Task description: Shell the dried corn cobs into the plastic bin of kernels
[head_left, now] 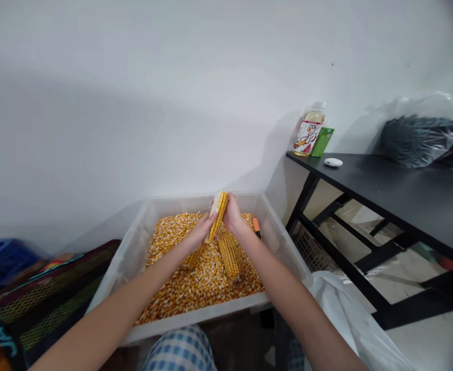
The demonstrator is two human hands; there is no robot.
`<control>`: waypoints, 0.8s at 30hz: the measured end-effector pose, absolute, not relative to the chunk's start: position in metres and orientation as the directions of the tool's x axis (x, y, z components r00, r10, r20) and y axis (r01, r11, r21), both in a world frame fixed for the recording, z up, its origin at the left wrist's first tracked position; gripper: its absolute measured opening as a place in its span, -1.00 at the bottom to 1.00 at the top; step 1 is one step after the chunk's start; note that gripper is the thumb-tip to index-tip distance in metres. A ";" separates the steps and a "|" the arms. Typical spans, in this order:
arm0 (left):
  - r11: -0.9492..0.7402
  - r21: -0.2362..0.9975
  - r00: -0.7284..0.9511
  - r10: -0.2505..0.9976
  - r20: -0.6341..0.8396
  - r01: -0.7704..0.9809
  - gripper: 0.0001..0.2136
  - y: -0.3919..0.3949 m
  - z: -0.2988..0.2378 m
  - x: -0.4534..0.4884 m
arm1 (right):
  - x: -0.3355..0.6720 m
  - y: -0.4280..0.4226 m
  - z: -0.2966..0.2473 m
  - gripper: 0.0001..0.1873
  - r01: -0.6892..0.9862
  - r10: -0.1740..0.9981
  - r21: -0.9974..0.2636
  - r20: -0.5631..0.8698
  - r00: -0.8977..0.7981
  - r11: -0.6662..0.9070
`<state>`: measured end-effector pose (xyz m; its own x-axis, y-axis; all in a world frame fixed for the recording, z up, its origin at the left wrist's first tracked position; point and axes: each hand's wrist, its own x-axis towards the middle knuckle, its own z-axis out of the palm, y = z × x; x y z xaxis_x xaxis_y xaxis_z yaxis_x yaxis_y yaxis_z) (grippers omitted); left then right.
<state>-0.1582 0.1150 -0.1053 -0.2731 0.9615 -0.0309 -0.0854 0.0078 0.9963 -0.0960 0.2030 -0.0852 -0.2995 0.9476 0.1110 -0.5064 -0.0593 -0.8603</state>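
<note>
Above a plastic bin of loose kernels, both my hands grip one partly stripped corn cob [219, 214]. Its left side is bare and whitish, while yellow kernel rows still cover the rest. My left hand [203, 229] is closed around its lower left side. On the upper right side, my right hand [232, 211] is closed against it, fingers partly hidden. Below my hands, a full corn cob [229, 255] lies on the corn kernels [207, 283], and another cob [194, 258] is partly covered by my left hand. An orange-and-black handle [256, 224] rests near the bin's right wall.
The translucent bin [184, 320] stands against the white wall. At right, a black table [384, 190] carries a bottle [309, 131], a green carton [323, 142], a white oval object [333, 162] and a bagged dark bundle [419, 136]. A mesh bag [56, 299] and blue crate [6, 265] sit left.
</note>
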 end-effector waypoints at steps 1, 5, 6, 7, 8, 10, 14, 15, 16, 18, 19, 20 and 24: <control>0.037 0.987 -0.277 0.958 -0.080 -0.159 -0.57 0.114 -0.104 -0.158 | -0.095 0.201 -0.082 -0.50 -0.507 0.918 -0.854 0.101 -0.383 -0.118; 0.069 0.944 -0.172 0.976 -0.130 -0.324 -0.50 0.112 -0.099 -0.158 | -0.090 0.192 -0.073 -0.49 -0.473 0.810 -0.829 0.041 -0.584 -0.299; 0.064 0.936 -0.133 0.984 -0.117 -0.347 -0.50 0.111 -0.098 -0.159 | -0.090 0.190 -0.071 -0.49 -0.466 0.797 -0.824 0.030 -0.604 -0.322; 0.061 0.929 -0.102 0.989 -0.105 -0.365 -0.50 0.110 -0.097 -0.159 | -0.090 0.188 -0.070 -0.50 -0.460 0.783 -0.821 0.025 -0.621 -0.339; 0.061 0.925 -0.083 0.992 -0.099 -0.375 -0.51 0.109 -0.096 -0.159 | -0.090 0.186 -0.070 -0.49 -0.456 0.773 -0.818 0.022 -0.634 -0.350; 0.051 0.926 -0.082 0.993 -0.088 -0.374 -0.52 0.108 -0.096 -0.158 | -0.090 0.185 -0.070 -0.51 -0.455 0.774 -0.818 0.019 -0.632 -0.352; 0.029 0.960 -0.189 0.978 -0.085 -0.279 -0.54 0.109 -0.097 -0.161 | -0.090 0.191 -0.076 -0.68 -0.474 0.847 -0.847 0.055 -0.529 -0.241; 0.033 0.971 -0.222 0.971 -0.088 -0.238 -0.54 0.110 -0.098 -0.163 | -0.088 0.194 -0.078 -0.72 -0.474 0.852 -0.855 0.078 -0.518 -0.210; 0.040 0.980 -0.250 0.964 -0.089 -0.193 -0.55 0.111 -0.098 -0.166 | -0.087 0.198 -0.079 -0.73 -0.469 0.847 -0.863 0.100 -0.522 -0.187; 0.049 0.993 -0.292 0.953 -0.077 -0.103 -0.55 0.112 -0.100 -0.175 | -0.082 0.205 -0.080 -0.69 -0.449 0.816 -0.878 0.133 -0.563 -0.166; 0.051 0.997 -0.303 0.951 -0.067 -0.061 -0.55 0.113 -0.101 -0.179 | -0.080 0.208 -0.081 -0.68 -0.435 0.797 -0.886 0.146 -0.586 -0.158; 0.050 0.998 -0.307 0.950 -0.055 -0.024 -0.56 0.113 -0.102 -0.184 | -0.078 0.210 -0.081 -0.67 -0.422 0.779 -0.895 0.159 -0.607 -0.146; 0.038 0.995 -0.257 0.966 -0.014 0.089 -0.57 0.112 -0.102 -0.199 | -0.071 0.214 -0.081 -0.65 -0.368 0.743 -0.924 0.172 -0.647 -0.108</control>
<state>-0.1988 0.1116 -0.1025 -0.2572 0.9663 -0.0142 0.0895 0.0385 0.9952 -0.0707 0.2137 -0.0809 -0.6474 0.7426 0.1716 -0.3681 -0.1076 -0.9235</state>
